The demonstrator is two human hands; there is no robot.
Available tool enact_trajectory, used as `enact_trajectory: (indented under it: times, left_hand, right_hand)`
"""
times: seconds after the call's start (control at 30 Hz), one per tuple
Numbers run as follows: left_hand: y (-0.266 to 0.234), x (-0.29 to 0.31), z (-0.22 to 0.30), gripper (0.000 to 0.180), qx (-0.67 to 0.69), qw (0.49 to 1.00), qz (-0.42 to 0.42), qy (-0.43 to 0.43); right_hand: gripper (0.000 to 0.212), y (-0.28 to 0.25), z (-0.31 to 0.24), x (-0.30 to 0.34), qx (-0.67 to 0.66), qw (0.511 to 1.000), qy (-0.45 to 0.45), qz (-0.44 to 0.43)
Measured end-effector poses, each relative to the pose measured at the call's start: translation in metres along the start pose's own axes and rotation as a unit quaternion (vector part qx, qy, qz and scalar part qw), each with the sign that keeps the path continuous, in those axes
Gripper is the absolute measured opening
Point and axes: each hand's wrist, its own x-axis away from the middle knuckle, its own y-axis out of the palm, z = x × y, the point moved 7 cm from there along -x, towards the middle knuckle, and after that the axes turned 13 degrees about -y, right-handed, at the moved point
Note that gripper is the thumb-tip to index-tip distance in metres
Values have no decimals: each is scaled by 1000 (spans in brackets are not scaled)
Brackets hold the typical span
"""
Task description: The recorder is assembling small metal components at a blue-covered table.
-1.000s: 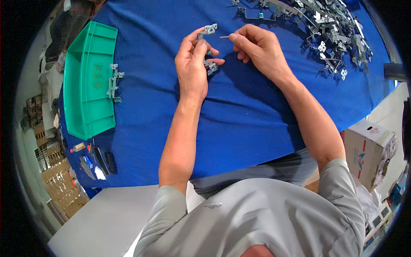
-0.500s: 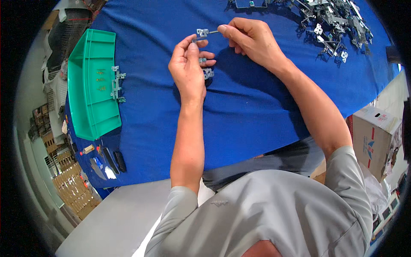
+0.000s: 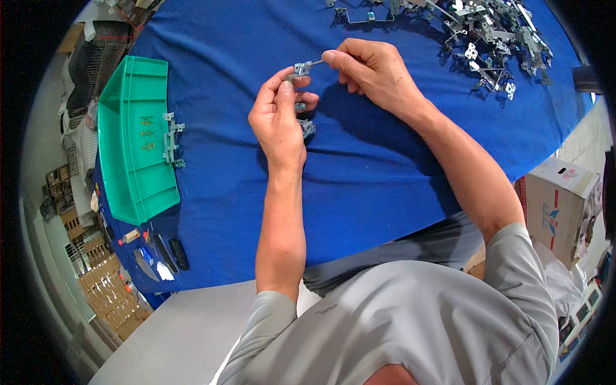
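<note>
Closer than a second earlier, the slim metal rod [image 3: 317,62] met the bent, silvery bracket [image 3: 301,69] above wrinkled blue cloth [image 3: 359,192]. The left hand [image 3: 278,122] curled round the bracket; the right hand [image 3: 377,69], nearly closed, pinched the rod.

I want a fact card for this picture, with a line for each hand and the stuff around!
Left hand: holds a metal bracket
Right hand: pinches a thin rod, its tip at the bracket
Left side: green tray with small gold-coloured bits inside
Tray's right edge: another bracket
Upper right: pile of metal parts
Cloth: blue
</note>
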Motion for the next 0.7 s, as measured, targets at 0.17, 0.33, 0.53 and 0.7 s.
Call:
enact_trajectory:
  times: [0.17, 0.33, 0.53, 0.7]
  left_hand:
    - [5, 3, 0, 23, -40, 999, -7, 21]
    - [4, 6, 0, 22, -40, 998, 26, 50]
    - [3, 10, 10, 22, -122, 986, 41, 104]
    - [8, 11, 18, 23, -230, 961, 48, 150]
  right_hand:
    - [26, 3, 0, 0, 45, 997, -57, -28]
    - [16, 6, -5, 1, 43, 994, -99, -22]
    - [14, 5, -15, 3, 175, 962, -207, -28]
    - [15, 8, -10, 0, 93, 986, -123, -69]
